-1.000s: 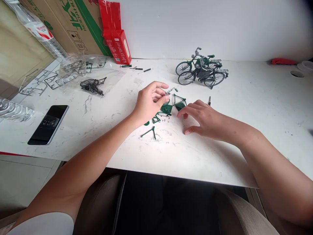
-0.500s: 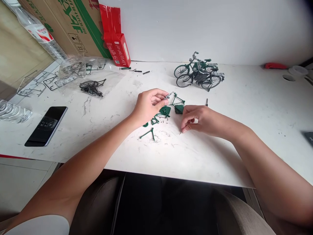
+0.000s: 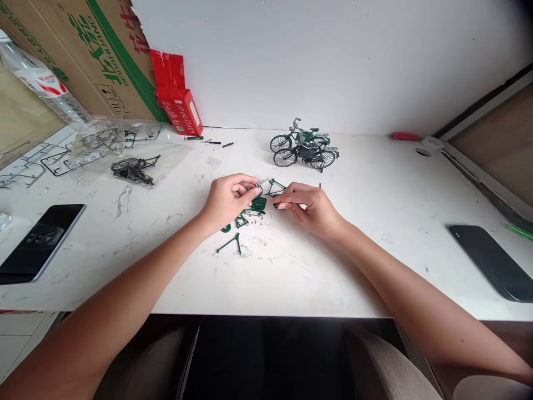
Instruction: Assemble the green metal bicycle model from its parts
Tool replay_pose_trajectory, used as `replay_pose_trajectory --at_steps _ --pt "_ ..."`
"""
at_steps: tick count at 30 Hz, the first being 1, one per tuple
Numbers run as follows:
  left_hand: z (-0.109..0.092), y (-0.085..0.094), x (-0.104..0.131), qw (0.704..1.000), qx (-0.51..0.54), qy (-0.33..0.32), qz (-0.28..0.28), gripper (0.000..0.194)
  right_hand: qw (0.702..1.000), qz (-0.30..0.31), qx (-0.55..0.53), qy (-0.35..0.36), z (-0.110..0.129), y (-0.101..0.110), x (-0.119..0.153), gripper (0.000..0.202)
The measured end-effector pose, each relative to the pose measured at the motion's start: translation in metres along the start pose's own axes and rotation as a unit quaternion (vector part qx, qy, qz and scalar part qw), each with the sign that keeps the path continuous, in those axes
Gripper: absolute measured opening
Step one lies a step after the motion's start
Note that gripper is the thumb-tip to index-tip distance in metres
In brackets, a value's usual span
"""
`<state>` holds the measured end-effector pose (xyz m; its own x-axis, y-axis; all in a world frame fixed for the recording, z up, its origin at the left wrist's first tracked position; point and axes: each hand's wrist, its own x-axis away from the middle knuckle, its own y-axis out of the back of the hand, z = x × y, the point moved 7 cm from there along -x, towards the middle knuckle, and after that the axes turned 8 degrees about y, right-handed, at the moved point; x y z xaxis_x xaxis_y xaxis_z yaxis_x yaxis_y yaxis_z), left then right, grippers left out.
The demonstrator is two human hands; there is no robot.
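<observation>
My left hand pinches a small silver handlebar of a model bicycle between thumb and fingers. Just right of it shows a thin green bicycle frame; whether the two are joined I cannot tell. My right hand is closed in a pinch close by, its fingertips near the frame. What it grips is too small to name. Below the left fingers lie a flat green piece, tiny silver bits and a green forked part.
Two assembled model bicycles stand behind my hands. Small screwdrivers lie near a red packet. To the left are plastic bags with black parts and a phone; a dark flat device lies on the right.
My right hand has moved left and up the table, its fingertips coming close to the left hand. The left hand keeps its hold on the handlebar. The view has turned rightward and tilted up.
</observation>
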<state>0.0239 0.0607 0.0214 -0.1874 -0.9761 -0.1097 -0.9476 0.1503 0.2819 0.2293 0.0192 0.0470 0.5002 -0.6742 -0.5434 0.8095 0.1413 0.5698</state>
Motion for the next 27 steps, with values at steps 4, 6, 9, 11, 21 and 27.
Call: replay_pose_trajectory --at_steps 4,6,9,11,21,27 --pt "-0.001 0.003 0.001 0.999 -0.044 -0.014 -0.019 0.030 0.998 -0.041 -0.031 -0.021 -0.003 0.000 0.001 0.022" --pt "-0.002 0.003 0.002 0.998 -0.053 -0.015 -0.020 0.029 0.996 -0.074 -0.040 -0.030 -0.002 0.003 0.001 0.018" --pt "-0.004 0.001 0.004 0.998 -0.059 -0.019 -0.014 0.028 0.989 -0.120 -0.064 -0.051 -0.002 0.005 0.003 0.016" --pt "-0.006 -0.001 0.006 0.998 -0.063 -0.021 -0.006 0.026 0.983 -0.138 -0.094 -0.070 -0.004 0.005 0.005 0.022" --pt "-0.014 -0.012 0.016 0.996 -0.072 -0.037 0.023 0.029 0.958 -0.187 -0.164 -0.141 -0.010 0.001 0.010 0.039" --pt "-0.013 -0.014 0.015 0.997 -0.060 -0.043 0.035 0.028 0.947 -0.185 -0.192 -0.178 -0.017 0.000 0.011 0.046"
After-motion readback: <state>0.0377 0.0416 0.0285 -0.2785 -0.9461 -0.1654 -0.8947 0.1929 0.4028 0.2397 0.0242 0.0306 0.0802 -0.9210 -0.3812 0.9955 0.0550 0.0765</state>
